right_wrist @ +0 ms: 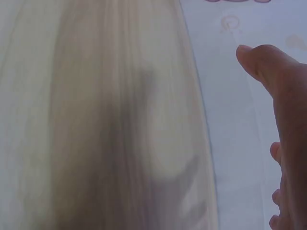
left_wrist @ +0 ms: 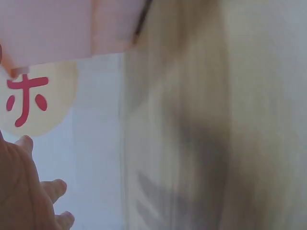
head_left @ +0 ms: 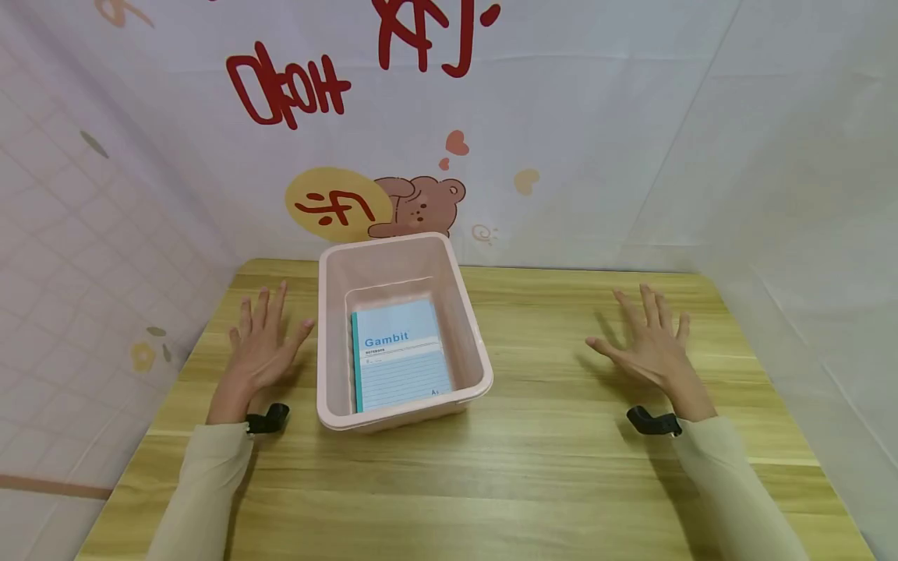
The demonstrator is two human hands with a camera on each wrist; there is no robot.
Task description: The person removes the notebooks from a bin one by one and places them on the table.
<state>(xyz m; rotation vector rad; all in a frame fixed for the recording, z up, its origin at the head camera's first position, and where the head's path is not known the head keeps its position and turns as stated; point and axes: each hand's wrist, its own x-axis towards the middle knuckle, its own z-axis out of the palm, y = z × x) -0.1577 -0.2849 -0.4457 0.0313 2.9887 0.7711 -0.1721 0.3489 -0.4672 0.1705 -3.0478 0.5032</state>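
Just beside left grip [head_left: 263, 349], bin [head_left: 389, 265], notebook [head_left: 401, 366] inside

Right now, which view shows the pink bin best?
Head: it shows the pink bin's full rim and inside, with the notebook. Left wrist catches only part of its side, upper left; right wrist shows none of it.

Cream sleeves [head_left: 199, 487], black wrist mounts [head_left: 654, 422]

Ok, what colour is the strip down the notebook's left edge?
The strip on the notebook is teal green; the head view shows it best.
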